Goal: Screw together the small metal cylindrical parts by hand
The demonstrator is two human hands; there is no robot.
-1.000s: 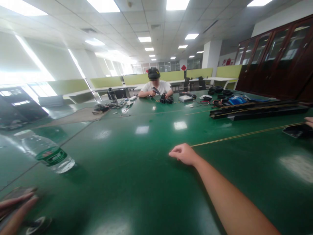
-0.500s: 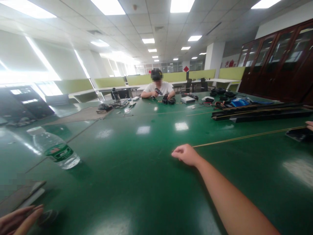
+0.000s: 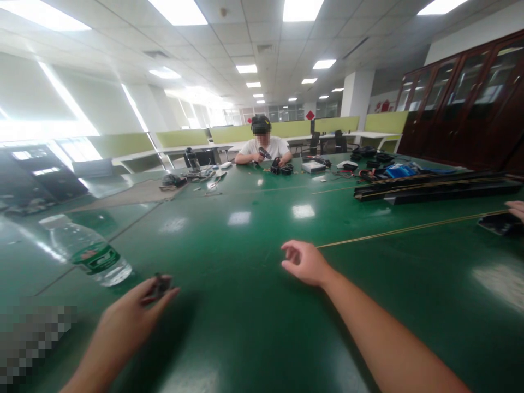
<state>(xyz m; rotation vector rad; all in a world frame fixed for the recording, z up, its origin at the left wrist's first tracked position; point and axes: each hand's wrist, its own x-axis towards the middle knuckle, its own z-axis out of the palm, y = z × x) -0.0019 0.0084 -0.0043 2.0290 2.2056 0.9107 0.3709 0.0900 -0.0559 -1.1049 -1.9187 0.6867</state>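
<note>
My left hand is over the table to the right of the water bottle. Its fingers and thumb grip a small dark object with a bit of red, too blurred to name. My right hand rests at mid-table, thumb and fingers curved and apart with nothing visible between them. Thin yellow strands, like wire or cord, run from behind this hand to the right. Their far end meets a dark piece under another person's hand at the right edge.
A water bottle lies tilted in view on the green table. Long black channels and blue items are at the back right. Across the table a person holds a power drill. A brown mat lies back left.
My left hand has come from the lower left corner toward the middle, now with the small dark object in it. My right hand's pinched fingers have parted near the strands' end.
</note>
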